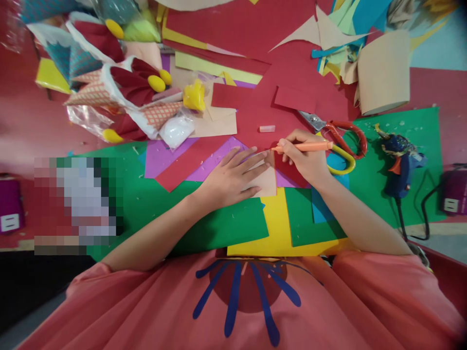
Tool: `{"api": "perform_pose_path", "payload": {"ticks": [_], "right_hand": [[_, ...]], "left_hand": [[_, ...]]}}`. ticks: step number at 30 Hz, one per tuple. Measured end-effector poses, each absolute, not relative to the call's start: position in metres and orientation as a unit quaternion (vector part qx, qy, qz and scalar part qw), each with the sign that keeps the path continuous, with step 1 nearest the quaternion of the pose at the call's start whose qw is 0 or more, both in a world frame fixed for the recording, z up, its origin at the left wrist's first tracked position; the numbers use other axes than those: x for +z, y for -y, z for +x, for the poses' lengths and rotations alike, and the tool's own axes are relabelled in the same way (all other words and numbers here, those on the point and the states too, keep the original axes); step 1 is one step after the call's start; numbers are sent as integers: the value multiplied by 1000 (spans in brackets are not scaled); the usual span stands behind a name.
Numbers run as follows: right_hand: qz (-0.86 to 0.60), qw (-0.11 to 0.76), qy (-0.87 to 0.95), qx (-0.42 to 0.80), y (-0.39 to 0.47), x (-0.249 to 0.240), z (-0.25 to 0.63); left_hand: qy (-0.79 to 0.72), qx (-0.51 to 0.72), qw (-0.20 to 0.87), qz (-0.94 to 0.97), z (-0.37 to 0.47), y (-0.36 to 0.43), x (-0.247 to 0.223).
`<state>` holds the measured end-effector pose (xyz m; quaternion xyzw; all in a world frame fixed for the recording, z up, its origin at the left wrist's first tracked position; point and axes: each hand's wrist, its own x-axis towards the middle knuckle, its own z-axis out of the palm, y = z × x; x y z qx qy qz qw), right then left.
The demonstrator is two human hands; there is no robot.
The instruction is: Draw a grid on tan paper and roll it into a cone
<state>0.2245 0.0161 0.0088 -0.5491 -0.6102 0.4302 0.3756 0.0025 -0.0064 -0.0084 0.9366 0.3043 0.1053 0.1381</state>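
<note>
The left hand [228, 177] lies spread flat on beige paper [265, 181]; at its 2 o'clock, the right hand [304, 155] pinches an orange pen [304, 146].

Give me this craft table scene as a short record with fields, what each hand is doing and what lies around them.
Left hand: flat, palm down, pressing on a small beige paper piece
Right hand: grip closed on a thin orange pencil, tip at the beige piece's top edge
Under the paper: purple, red, yellow and green paper sheets
Right of the hands: red-and-yellow-handled scissors, blue hot glue gun
Far side: small pink eraser, paper cones with yellow balls
</note>
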Motion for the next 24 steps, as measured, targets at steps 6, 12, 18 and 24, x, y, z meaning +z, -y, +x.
{"api": "perform_pose_path", "payload": {"ticks": [6, 12, 18, 24], "right_hand": [[-546, 369, 612, 438, -18, 10, 224], [-538, 403, 558, 487, -19, 10, 223], [-528, 435, 534, 497, -18, 7, 225], [-517, 438, 564, 471, -17, 5, 226]], "left_hand": [[-307, 102, 152, 934, 2, 6, -9], [-295, 135, 120, 938, 2, 6, -11], [-322, 143, 113, 929, 3, 6, -13], [-330, 121, 123, 928, 4, 6, -11]]}}
